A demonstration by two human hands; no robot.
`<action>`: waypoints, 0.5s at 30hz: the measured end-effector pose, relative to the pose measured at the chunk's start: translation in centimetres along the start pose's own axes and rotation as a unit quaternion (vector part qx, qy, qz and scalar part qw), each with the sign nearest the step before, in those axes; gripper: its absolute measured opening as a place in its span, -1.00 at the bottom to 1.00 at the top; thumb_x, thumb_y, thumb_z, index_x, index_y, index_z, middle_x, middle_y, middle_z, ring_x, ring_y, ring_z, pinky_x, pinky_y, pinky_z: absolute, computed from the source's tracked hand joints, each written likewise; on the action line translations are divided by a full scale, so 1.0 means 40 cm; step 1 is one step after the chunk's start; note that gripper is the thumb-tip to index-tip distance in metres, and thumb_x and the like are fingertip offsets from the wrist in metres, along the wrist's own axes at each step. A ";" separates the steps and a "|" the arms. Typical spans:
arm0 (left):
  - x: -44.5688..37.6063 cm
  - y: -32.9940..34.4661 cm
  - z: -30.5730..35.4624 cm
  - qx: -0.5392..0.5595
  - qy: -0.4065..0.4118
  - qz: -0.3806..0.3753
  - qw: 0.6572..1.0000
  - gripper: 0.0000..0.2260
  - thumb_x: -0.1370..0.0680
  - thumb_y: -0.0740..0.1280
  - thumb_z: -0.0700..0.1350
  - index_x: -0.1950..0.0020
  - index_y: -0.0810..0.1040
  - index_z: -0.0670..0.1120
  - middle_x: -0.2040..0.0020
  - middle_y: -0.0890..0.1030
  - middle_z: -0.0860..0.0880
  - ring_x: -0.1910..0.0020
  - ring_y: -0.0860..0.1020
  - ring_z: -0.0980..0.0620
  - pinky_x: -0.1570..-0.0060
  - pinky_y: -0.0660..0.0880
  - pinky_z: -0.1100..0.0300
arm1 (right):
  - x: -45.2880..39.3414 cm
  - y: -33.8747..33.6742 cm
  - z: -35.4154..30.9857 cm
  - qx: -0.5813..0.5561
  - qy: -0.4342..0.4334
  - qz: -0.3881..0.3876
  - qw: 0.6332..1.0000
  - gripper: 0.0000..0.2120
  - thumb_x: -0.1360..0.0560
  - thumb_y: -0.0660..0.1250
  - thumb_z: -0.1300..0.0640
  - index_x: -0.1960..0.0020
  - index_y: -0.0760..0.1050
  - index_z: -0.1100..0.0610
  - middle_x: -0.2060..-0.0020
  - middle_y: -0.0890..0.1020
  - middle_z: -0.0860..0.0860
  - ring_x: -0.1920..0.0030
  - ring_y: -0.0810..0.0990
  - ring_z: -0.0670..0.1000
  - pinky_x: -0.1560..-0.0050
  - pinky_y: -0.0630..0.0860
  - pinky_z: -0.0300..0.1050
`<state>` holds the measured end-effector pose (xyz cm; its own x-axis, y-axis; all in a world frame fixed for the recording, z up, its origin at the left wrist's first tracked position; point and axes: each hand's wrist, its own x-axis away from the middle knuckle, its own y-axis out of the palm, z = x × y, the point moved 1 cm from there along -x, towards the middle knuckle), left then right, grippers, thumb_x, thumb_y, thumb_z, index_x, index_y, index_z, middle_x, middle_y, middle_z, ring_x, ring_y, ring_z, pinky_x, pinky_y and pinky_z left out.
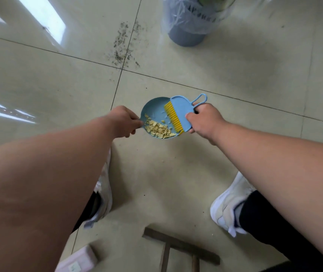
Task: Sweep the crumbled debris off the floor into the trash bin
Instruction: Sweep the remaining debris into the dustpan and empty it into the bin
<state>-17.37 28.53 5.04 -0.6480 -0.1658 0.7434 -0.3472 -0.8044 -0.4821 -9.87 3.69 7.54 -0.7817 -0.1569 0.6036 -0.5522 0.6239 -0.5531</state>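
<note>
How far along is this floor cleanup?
Mostly gathered, not yet dumped. The yellow crumbs already lie in the blue dustpan, which the left hand holds by its handle. The right hand holds the small brush with its bristles over the pan. Left: carrying the pan to the lined trash bin ahead and tipping it in. A dark gritty smear remains on the tiles.

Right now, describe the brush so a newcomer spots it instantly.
Start at the grey trash bin, then drop to the blue dustpan holding yellow crumbs. The brush, gripped by the right hand, overlaps its rim; only it has yellow bristles.
</note>
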 end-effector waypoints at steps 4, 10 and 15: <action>0.074 -0.052 0.128 -0.009 0.024 0.042 0.999 -0.71 -0.56 0.40 -0.09 0.34 0.63 -0.18 0.64 0.48 0.04 0.54 0.43 0.02 0.58 0.33 0.33 | 0.040 -0.104 -0.057 -0.033 -0.013 0.058 0.998 -0.86 -0.53 0.26 0.19 0.12 0.59 0.16 0.30 0.67 0.11 0.40 0.66 0.08 0.56 0.43 -0.32; 0.193 -0.152 0.315 0.012 0.091 0.090 0.992 -0.75 -0.49 0.38 -0.12 0.36 0.60 -0.20 0.59 0.47 -0.01 0.49 0.40 -0.05 0.53 0.34 0.30 | 0.116 -0.289 -0.167 -0.050 -0.055 0.124 0.989 -0.86 -0.51 0.24 0.17 0.12 0.57 0.16 0.25 0.70 0.16 0.41 0.68 0.09 0.35 0.64 -0.04; 0.282 -0.247 0.433 0.002 0.119 0.111 0.987 -0.73 -0.41 0.35 -0.04 0.32 0.64 -0.24 0.42 0.56 -0.13 0.41 0.42 -0.07 0.39 0.37 0.18 | 0.183 -0.437 -0.252 -0.067 -0.086 0.165 0.980 -0.85 -0.50 0.24 0.15 0.06 0.58 0.16 0.22 0.71 0.15 0.37 0.72 0.11 0.14 0.70 0.09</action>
<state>-9.49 24.72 26.23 -0.8492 -0.1998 0.4889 -0.1760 -0.7657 -0.6186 -3.02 -0.67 27.42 -0.9551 -0.0480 0.2923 -0.2260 0.7561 -0.6143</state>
